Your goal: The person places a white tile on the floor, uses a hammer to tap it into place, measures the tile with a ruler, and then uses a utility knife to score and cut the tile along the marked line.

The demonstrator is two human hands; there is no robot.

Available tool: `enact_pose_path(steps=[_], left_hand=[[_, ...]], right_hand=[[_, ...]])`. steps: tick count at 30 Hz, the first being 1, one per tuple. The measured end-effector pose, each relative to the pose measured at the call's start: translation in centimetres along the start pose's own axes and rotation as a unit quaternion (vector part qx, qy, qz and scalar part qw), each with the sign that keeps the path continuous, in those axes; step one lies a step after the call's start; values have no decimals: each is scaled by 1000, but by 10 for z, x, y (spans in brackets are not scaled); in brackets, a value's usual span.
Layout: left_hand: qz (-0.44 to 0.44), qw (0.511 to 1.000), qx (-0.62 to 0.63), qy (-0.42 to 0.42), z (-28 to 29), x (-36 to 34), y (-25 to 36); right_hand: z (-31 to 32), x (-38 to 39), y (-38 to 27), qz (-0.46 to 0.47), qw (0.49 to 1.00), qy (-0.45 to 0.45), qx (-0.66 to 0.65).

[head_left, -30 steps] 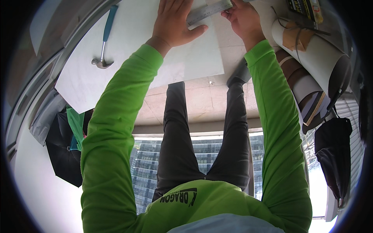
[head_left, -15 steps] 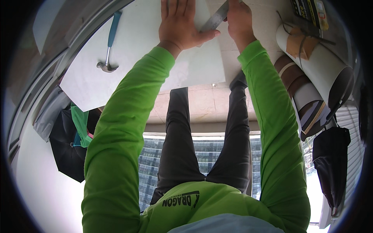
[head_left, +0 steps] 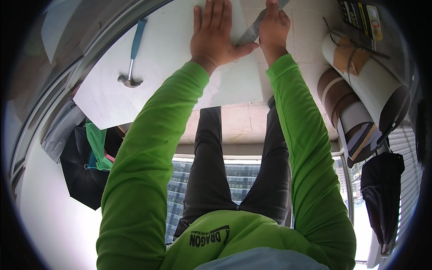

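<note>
My left hand (head_left: 211, 36) lies flat on a large white sheet (head_left: 166, 54), fingers stretched out, its thumb touching or beside the lower end of a steel ruler (head_left: 252, 27). My right hand (head_left: 273, 31) grips something along the ruler's right edge, apparently the ruler itself; its fingertips are partly hidden. The ruler slants up to the right between my hands and beyond the top edge. A claw hammer (head_left: 137, 40) with a teal handle and steel head lies on the sheet, left of my left hand.
Rolled material (head_left: 366, 94) and brown rolls (head_left: 330, 90) lie at the right, near a dark package (head_left: 353, 18). A folded black umbrella (head_left: 380, 198) is at the right, an open one (head_left: 78, 175) with green cloth (head_left: 99, 144) at the left. Beneath me are tiled floor (head_left: 236, 119) and my legs.
My left hand has shifted right and down in the picture. The ruler has tilted more steeply, and my right hand has turned with it. The sheet and hammer also appear lower.
</note>
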State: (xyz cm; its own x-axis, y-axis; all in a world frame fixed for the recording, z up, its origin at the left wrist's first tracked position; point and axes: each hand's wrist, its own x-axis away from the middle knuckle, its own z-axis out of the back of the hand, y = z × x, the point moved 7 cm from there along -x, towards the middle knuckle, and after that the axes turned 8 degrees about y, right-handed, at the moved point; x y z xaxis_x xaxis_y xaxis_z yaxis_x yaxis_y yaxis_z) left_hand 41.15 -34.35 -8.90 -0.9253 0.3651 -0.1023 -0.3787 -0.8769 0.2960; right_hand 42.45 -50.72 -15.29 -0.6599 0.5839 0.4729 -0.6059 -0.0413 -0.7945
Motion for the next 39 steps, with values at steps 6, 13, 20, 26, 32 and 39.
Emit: enact_pose_path(steps=[6,13,20,26,32,39], left_hand=[[-5,1000,4,-4,-5,-4,8],[-8,1000,-7,-16,-1,0,1],[-26,1000,-1,-10,0,-3,9],[-47,999,-14,-12,-4,-2,9],[-28,999,-7,-23,1,3,-4],[-43,999,6,14,0,-1,6]], right_hand=[[-5,-29,28,273,952,52,128],[-20,-11,15,231,964,36,123],[-20,-14,10,323,929,71,168],[-29,-7,6,442,869,99,199],[-25,0,6,19,995,-86,-45],[-2,6,16,344,915,41,207]])
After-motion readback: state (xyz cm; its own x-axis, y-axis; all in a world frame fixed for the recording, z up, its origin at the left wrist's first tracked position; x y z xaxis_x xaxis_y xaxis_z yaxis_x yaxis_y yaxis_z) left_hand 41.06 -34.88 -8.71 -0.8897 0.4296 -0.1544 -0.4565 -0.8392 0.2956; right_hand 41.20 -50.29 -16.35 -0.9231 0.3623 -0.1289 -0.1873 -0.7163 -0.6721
